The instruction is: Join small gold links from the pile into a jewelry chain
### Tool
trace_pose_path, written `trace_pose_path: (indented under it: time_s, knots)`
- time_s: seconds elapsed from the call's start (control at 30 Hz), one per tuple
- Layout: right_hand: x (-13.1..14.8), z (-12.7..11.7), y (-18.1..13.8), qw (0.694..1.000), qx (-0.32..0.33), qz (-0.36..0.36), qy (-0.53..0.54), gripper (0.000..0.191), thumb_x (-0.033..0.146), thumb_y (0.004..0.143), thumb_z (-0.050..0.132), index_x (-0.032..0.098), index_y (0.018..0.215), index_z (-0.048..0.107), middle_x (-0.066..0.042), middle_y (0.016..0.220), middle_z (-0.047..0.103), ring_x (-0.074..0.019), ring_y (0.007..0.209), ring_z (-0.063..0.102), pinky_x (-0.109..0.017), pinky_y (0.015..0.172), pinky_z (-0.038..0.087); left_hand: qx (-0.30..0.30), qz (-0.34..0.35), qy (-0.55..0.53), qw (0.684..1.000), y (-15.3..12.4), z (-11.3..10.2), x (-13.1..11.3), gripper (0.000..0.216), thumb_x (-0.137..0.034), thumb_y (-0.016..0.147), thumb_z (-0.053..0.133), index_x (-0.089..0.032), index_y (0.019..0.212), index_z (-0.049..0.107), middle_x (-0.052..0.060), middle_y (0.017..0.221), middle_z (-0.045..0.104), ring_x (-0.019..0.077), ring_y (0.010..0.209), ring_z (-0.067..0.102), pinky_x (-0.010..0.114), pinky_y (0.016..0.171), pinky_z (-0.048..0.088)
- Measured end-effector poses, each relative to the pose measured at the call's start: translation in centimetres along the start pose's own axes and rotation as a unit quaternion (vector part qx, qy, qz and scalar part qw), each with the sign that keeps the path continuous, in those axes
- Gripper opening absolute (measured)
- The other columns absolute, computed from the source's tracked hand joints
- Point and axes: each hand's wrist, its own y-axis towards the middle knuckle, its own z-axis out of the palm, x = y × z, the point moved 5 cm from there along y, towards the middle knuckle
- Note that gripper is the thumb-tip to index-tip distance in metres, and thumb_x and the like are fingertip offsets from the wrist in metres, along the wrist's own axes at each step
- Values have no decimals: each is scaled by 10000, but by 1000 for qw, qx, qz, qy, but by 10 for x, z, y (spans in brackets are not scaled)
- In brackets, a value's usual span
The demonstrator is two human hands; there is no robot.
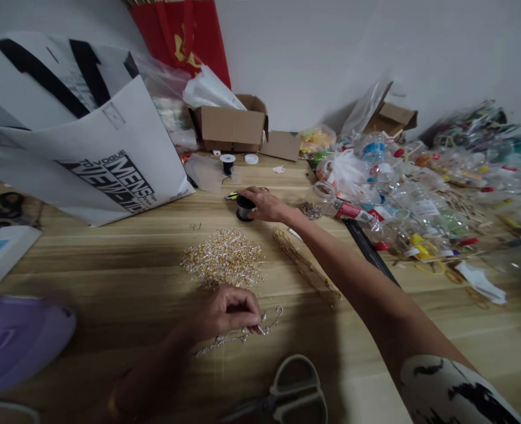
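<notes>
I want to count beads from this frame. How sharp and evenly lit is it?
Head view: dim, soft light, no strong glare; pile of gold beads readable mid-frame; left hand pinching the beaded strand and right hand gripping the black spool slightly soft; head view edges smear and bend, blurring the packets at right and purple thing at left; shadow darkens the table.

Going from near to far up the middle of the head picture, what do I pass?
The scissors → left hand pinching a beaded strand → pile of gold beads → right hand on a black spool → cardboard box → red bag.
</notes>
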Motion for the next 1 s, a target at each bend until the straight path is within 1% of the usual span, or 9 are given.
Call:
trace_pose_path:
  time_s: [0.13, 0.33, 0.43, 0.53, 0.6, 0.7, 0.8, 0.87, 1.0]
  knots:
    - [-6, -1, 4, 999, 7, 45, -10, 529, 206, 769, 602, 178, 1279, 464, -119, 1183, 498, -243, 1036, 534, -340, 907, 398, 85, -21, 3, 996, -5, 12, -1, 273, -393, 759, 646, -127, 704, 673, 92, 715, 706, 151, 674, 631, 250, 639, 469]
    - [-14, -1, 2, 997, 1, 79, 1, 539, 261, 766, 636, 174, 1272, 475, -123, 1193, 465, -234, 1044, 525, -318, 908, 393, 189, -43, 43, 980, -10, 34, -10, 255, -391, 771, 630, -148, 711, 684, 96, 743, 725, 158, 683, 639, 251, 659, 478]
    - [-8, -6, -4, 997, -8, 82, 8, 533, 242, 752, 649, 143, 1251, 490, -132, 1173, 490, -247, 1048, 514, -338, 912, 393, 216, -44, 50, 974, -12, 40, -10, 233, -358, 782, 620, -140, 734, 687, 108, 764, 727, 160, 694, 641, 258, 680, 484]
    - [17, -24, -22, 997, -64, 35, 31, 477, 222, 776, 622, 114, 1225, 504, -144, 1197, 493, -247, 1067, 492, -356, 925, 382, 194, -35, 68, 978, -11, 36, -11, 205, -331, 767, 638, -136, 728, 691, 94, 740, 721, 147, 664, 627, 241, 653, 474]
    - [44, -35, -43, 993, -70, -12, 95, 391, 192, 802, 578, 117, 1184, 535, -117, 1153, 539, -204, 994, 528, -320, 880, 409, 176, -24, 84, 981, -11, 30, -14, 198, -327, 775, 630, -147, 719, 693, 73, 714, 714, 135, 644, 617, 227, 632, 464]
    - [84, -42, -81, 975, 20, -30, 221, 322, 139, 832, 494, 146, 1144, 572, -67, 1074, 613, -121, 751, 574, -248, 704, 456, 143, -22, 93, 985, -11, 18, -20, 198, -309, 793, 613, -143, 718, 690, 83, 733, 716, 149, 683, 631, 241, 659, 467]
    - [120, -39, -120, 934, 131, -93, 319, 391, 43, 793, 470, 174, 1143, 587, -41, 1077, 639, -105, 769, 583, -211, 665, 453, 93, -14, 89, 992, -10, 5, -23, 181, -293, 790, 618, -138, 722, 680, 82, 740, 704, 152, 703, 631, 247, 677, 464]
    - [129, -34, -140, 913, 171, -97, 357, 385, 23, 791, 456, 170, 1114, 605, -51, 1039, 652, -113, 803, 585, -213, 665, 455, 60, -13, 84, 995, -9, -2, -21, 182, -299, 788, 621, -137, 722, 671, 72, 738, 694, 141, 698, 619, 241, 676, 460]
    - [122, -21, -166, 907, 188, -51, 372, 279, 96, 823, 509, 159, 1069, 626, -46, 923, 671, -116, 757, 586, -219, 642, 451, 41, -8, 88, 995, -4, -3, -13, 209, -323, 791, 615, -129, 726, 659, 51, 693, 672, 124, 650, 600, 222, 629, 448]
